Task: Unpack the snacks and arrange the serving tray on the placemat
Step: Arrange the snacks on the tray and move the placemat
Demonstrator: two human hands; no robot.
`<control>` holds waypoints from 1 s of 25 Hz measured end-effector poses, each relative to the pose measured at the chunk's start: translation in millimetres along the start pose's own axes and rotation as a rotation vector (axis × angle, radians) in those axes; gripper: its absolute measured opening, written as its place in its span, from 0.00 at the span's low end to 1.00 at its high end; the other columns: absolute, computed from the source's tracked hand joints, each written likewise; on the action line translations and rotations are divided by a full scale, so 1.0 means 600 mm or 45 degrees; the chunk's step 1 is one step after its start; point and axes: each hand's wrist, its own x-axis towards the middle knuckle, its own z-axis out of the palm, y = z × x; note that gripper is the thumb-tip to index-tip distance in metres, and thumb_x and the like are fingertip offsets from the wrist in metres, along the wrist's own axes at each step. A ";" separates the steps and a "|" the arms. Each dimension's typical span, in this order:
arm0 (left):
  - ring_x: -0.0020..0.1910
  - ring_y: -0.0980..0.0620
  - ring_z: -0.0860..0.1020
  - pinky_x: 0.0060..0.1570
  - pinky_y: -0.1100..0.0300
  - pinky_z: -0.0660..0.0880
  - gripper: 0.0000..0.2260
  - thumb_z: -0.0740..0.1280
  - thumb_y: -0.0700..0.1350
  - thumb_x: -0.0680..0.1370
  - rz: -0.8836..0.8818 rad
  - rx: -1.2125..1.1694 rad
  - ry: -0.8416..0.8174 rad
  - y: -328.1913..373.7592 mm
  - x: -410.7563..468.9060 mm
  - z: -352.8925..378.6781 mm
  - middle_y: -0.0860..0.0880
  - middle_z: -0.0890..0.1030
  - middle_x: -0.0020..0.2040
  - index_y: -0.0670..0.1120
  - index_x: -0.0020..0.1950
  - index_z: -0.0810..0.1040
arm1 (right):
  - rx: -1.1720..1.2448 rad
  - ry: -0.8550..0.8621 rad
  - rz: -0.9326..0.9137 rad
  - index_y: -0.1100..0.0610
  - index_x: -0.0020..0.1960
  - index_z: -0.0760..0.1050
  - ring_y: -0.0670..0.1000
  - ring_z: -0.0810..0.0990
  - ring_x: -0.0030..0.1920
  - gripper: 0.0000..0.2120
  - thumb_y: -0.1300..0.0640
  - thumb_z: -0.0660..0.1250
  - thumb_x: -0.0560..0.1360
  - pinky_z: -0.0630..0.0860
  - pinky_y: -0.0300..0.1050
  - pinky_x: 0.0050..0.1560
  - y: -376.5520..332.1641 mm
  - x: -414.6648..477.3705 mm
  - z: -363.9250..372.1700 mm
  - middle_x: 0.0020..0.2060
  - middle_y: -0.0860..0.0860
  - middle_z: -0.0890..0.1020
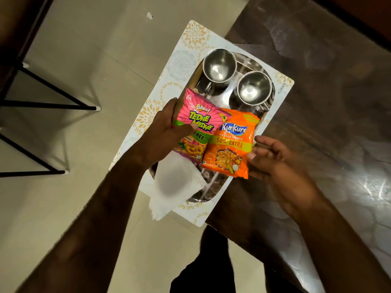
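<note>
The left hand holds the pink snack packet over the left side of the serving tray. The thumb presses on the front and the other fingers are tucked behind it. The right hand is just beside the orange snack packet. Its fingers are loose and apart, and only the tips touch the packet's right edge. The orange packet lies over the middle of the tray, partly on top of the pink one. If the pink packet is pulled away, the orange one may slide with it. The bigger worry is the placemat. Its left part seems to stick out past the edge of the desk, over the floor. The tray sits on it with two steel cups at the far end. A hard push on the left side could tip it all off. The white napkin at the near left hangs over the placemat's edge, so a bump from the arm could knock it down. Both packets look closed, and tearing one hard could spill the snacks.
</note>
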 end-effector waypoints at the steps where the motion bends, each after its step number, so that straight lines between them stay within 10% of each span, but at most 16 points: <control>1: 0.48 0.56 0.86 0.41 0.60 0.82 0.12 0.68 0.50 0.77 -0.063 -0.084 0.019 0.001 0.001 -0.004 0.57 0.85 0.50 0.62 0.59 0.77 | 0.027 0.078 0.008 0.49 0.59 0.77 0.53 0.87 0.53 0.14 0.65 0.71 0.80 0.84 0.54 0.55 0.000 0.007 -0.002 0.51 0.50 0.88; 4: 0.44 0.64 0.84 0.38 0.67 0.80 0.12 0.57 0.55 0.83 -0.165 -0.152 0.153 -0.009 0.006 -0.013 0.61 0.85 0.46 0.56 0.60 0.77 | 0.109 0.122 0.105 0.49 0.58 0.76 0.54 0.86 0.54 0.12 0.61 0.73 0.79 0.82 0.54 0.58 0.012 0.030 -0.005 0.59 0.56 0.87; 8: 0.57 0.45 0.83 0.62 0.41 0.77 0.20 0.55 0.55 0.81 -0.179 0.037 0.128 -0.015 0.008 -0.012 0.44 0.84 0.58 0.47 0.63 0.78 | 0.158 -0.006 0.214 0.60 0.67 0.78 0.56 0.88 0.49 0.19 0.64 0.74 0.77 0.85 0.56 0.54 0.026 0.049 0.033 0.59 0.60 0.88; 14: 0.50 0.51 0.85 0.58 0.40 0.79 0.15 0.55 0.55 0.82 -0.161 0.142 0.132 -0.022 0.000 -0.011 0.50 0.86 0.51 0.53 0.56 0.80 | 0.184 -0.113 0.169 0.58 0.67 0.82 0.61 0.89 0.57 0.25 0.60 0.78 0.70 0.85 0.63 0.60 0.046 0.069 0.049 0.57 0.58 0.89; 20: 0.65 0.44 0.75 0.68 0.47 0.71 0.19 0.62 0.49 0.80 -0.104 0.553 0.544 -0.037 0.020 -0.040 0.45 0.77 0.67 0.49 0.71 0.74 | 0.173 -0.077 0.107 0.55 0.58 0.85 0.52 0.92 0.43 0.12 0.66 0.74 0.77 0.87 0.47 0.38 0.061 0.079 0.046 0.51 0.55 0.91; 25: 0.69 0.37 0.72 0.69 0.41 0.69 0.34 0.71 0.49 0.76 -0.431 0.765 0.505 -0.049 0.045 -0.072 0.40 0.73 0.71 0.44 0.77 0.60 | 0.222 -0.063 0.125 0.61 0.66 0.82 0.59 0.91 0.51 0.19 0.65 0.74 0.75 0.87 0.60 0.54 0.062 0.083 0.039 0.57 0.60 0.89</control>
